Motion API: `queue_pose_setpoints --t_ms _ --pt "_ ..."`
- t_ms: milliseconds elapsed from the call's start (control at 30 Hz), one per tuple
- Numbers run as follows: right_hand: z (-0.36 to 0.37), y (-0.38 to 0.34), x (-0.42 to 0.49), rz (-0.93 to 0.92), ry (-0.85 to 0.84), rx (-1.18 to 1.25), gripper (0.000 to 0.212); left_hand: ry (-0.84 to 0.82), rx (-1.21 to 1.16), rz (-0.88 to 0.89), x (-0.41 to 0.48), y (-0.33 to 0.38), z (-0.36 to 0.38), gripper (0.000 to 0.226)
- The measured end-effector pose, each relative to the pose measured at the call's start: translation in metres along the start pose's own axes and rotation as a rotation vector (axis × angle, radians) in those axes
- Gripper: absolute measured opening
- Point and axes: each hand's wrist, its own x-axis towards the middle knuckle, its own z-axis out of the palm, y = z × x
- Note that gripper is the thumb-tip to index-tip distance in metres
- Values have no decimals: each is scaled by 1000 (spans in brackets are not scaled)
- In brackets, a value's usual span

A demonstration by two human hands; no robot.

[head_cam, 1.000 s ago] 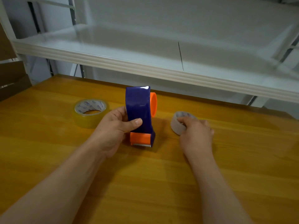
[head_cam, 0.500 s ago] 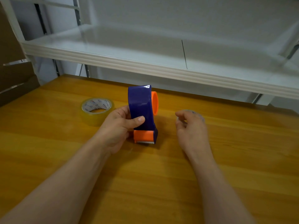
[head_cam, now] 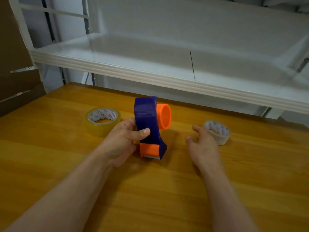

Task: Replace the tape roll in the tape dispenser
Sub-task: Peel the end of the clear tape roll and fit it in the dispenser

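Our smooth wooden desk [head_cam: 50, 164] carries everything. Our left hand [head_cam: 123, 139] grips the glossy blue plastic dispenser [head_cam: 147, 118] upright near the desk's middle, with its round orange hub [head_cam: 164, 116] bare. The fat, yellowish new roll [head_cam: 103, 122] lies flat towards the far left edge. The thin grey spent roll [head_cam: 217, 132] lies to the right, just beside our relaxed, empty right hand [head_cam: 203, 143]. We judge two risks: the sticky film creasing if threaded crooked, and the toothed blade [head_cam: 151, 157] nicking a finger.

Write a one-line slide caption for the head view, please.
Left hand grips the tape dispenser, orange hub bare; right hand open beside the thin whitish roll; yellowish roll lies left.
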Motion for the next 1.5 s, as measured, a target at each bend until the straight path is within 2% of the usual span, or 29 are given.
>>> queue_pose_setpoints --t_ms 100,233,500,600,733,800,867,1000,1067,1167,1300,1500 --pt "2 -4 -4 -41 -23 46 49 -35 -97 -26 -1 -1 1 21" --pt "7 -12 -10 -133 -90 180 47 24 -229 -56 -1 0 3 13" --pt "14 -24 -22 -142 -257 349 59 35 -234 -98 0 -1 5 25" --pt "18 -23 -22 -191 -342 290 58 29 -217 -126 2 -3 1 42" --pt "26 -19 -17 -194 -261 99 22 19 -107 -144 3 -3 3 62" --pt "28 -17 -13 -188 -199 52 13 93 -59 -136 4 -1 3 66" --pt "28 -20 -13 -225 -151 -53 8 167 -10 -106 6 1 1 60" --pt "30 -29 -14 -315 -34 -277 15 265 124 -73 8 4 -5 68" --pt "32 -32 -14 -323 -21 -342 16 300 213 -78 10 2 -9 61" --pt "30 -35 -14 -322 -34 -383 15 312 331 -113 15 -3 -16 47" --pt "28 -39 -10 -307 -72 -426 19 393 490 -156 17 -5 -15 48" --pt "27 -40 -6 -272 -128 -433 21 504 814 -104 14 -4 -11 49"
